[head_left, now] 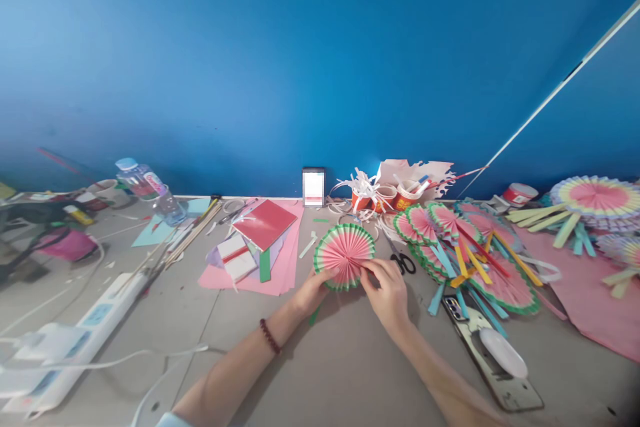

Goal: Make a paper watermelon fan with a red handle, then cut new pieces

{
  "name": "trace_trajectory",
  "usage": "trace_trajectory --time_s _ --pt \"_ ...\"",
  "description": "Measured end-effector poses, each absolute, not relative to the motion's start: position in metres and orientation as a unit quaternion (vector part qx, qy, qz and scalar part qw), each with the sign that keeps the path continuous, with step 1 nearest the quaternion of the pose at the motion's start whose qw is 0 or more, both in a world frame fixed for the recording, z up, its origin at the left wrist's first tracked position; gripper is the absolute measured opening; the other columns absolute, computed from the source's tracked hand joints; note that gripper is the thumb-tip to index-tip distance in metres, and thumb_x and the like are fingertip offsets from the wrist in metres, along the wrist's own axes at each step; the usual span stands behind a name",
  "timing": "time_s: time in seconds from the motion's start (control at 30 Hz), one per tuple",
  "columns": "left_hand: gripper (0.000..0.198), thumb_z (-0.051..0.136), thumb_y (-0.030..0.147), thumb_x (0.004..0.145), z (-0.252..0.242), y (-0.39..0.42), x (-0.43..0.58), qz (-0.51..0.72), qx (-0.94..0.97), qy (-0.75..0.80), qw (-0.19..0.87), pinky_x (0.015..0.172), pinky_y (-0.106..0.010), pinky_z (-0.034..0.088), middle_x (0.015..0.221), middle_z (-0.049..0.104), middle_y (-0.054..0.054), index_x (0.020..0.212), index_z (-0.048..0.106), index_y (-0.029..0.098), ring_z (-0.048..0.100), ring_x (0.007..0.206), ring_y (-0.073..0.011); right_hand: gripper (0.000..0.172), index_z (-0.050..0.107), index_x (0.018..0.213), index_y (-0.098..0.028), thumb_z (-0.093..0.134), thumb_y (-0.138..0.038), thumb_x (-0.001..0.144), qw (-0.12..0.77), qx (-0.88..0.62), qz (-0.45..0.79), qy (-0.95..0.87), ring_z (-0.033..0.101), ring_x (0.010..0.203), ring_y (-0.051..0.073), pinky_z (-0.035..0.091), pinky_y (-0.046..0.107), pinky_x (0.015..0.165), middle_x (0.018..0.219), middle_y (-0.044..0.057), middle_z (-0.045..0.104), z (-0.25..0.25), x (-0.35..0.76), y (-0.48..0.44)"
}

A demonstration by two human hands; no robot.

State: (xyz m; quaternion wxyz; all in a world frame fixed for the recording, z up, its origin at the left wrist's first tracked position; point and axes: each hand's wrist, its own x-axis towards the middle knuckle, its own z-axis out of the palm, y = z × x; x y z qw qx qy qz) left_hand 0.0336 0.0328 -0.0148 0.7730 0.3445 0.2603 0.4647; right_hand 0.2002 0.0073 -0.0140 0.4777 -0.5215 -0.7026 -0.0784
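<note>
Left hand point(311, 293) pinching lower-left edge of round pleated paper fan point(344, 243), pink, green rim. Right hand point(387, 287) pinching its pleats right of centre. Fan held over mid-bench point(310, 380); contact with bench unclear. Right: scissors point(401, 259) near, then overlapping pleated fans point(453, 221), phone point(510, 392) below them. Left: red sheet point(267, 223) on pink paper point(280, 285). Far left: power strip point(97, 320).

Left hand point(311, 292) — partly behind fan point(344, 247), screen point(315, 187) — blurred
</note>
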Motion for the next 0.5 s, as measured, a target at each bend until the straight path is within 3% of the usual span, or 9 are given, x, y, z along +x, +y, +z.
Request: trace_trajectory --time_s 0.5 --pt "0.039 0.076 0.032 0.064 -0.0184 0.0323 0.034 0.448 0.375 0.306 0.752 0.09 -0.039 0.045 0.099 0.07 -0.013 0.097 0.07 0.012 0.063 0.097 -0.0292 0.018 0.065 0.083 -0.019 0.048 -0.013 0.086 0.439 -0.512 -0.078 -0.734 0.055 0.077 0.019 0.043 0.034 0.074 0.078 0.005 0.066 -0.0112 0.2047 0.0063"
